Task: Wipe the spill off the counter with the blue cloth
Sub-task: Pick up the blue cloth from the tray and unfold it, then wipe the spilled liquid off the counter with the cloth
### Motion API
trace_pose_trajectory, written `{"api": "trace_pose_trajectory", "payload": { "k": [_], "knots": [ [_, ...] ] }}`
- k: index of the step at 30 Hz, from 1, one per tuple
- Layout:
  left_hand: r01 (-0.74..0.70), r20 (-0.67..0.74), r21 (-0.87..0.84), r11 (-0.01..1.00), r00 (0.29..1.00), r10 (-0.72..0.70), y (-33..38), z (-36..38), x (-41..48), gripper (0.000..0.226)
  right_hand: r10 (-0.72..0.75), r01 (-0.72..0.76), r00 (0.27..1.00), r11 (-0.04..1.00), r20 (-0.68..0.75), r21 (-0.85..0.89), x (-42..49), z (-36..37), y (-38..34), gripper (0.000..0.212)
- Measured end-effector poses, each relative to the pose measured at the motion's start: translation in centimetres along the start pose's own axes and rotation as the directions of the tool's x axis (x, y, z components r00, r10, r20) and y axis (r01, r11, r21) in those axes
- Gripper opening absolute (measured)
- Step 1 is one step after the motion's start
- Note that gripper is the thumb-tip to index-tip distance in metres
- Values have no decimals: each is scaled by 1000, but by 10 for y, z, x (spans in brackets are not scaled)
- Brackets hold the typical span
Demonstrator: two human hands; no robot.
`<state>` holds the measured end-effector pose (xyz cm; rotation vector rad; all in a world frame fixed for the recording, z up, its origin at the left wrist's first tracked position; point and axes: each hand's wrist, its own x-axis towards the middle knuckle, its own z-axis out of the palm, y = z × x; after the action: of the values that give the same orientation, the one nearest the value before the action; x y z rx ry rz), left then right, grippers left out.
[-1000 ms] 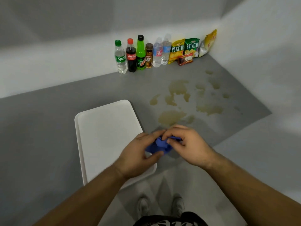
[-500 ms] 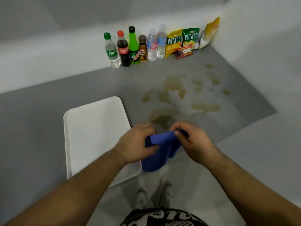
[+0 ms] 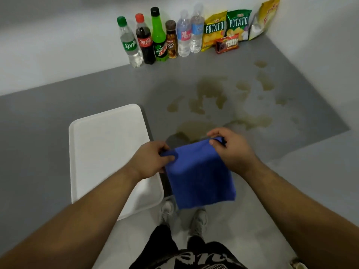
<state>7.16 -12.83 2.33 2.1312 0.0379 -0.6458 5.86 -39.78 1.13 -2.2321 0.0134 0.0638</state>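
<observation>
The blue cloth [image 3: 198, 175] hangs unfolded as a flat square over the counter's front edge. My left hand [image 3: 149, 159] pinches its top left corner and my right hand [image 3: 231, 150] pinches its top right corner. Just beyond my hands a brownish spill [image 3: 211, 92] lies in several puddles and splashes across the grey counter [image 3: 97, 88], reaching toward the right wall. The nearest puddle [image 3: 192, 129] sits directly behind the cloth's top edge.
A white tray [image 3: 104, 140] lies on the counter left of the cloth, overhanging the front edge. Several bottles [image 3: 159, 37] and snack bags [image 3: 225, 28] line the back wall. A wall closes the right side. My shoes [image 3: 198, 220] show below on the floor.
The cloth was bunched between both hands; they have pulled apart and it now hangs spread open. The view has shifted closer to the counter.
</observation>
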Motion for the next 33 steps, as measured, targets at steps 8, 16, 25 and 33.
{"api": "trace_pose_trajectory", "payload": {
  "k": [8,16,25,33],
  "knots": [
    [-249,-165,575,779,898,408,-65,10,16,27,-4,-26,997,933,-82,-359,-9,50,15,24],
    [-215,-265,620,755,848,460,-107,-2,29,56,-228,304,953,760,202,-574,-61,105,17,50],
    [-167,-301,612,773,855,423,-111,1,39,61,5,130,982,697,186,-705,-50,121,16,87],
    [-184,-298,655,732,828,475,-113,2,40,61,-62,218,968,684,242,-696,-11,119,12,70]
  ]
}}
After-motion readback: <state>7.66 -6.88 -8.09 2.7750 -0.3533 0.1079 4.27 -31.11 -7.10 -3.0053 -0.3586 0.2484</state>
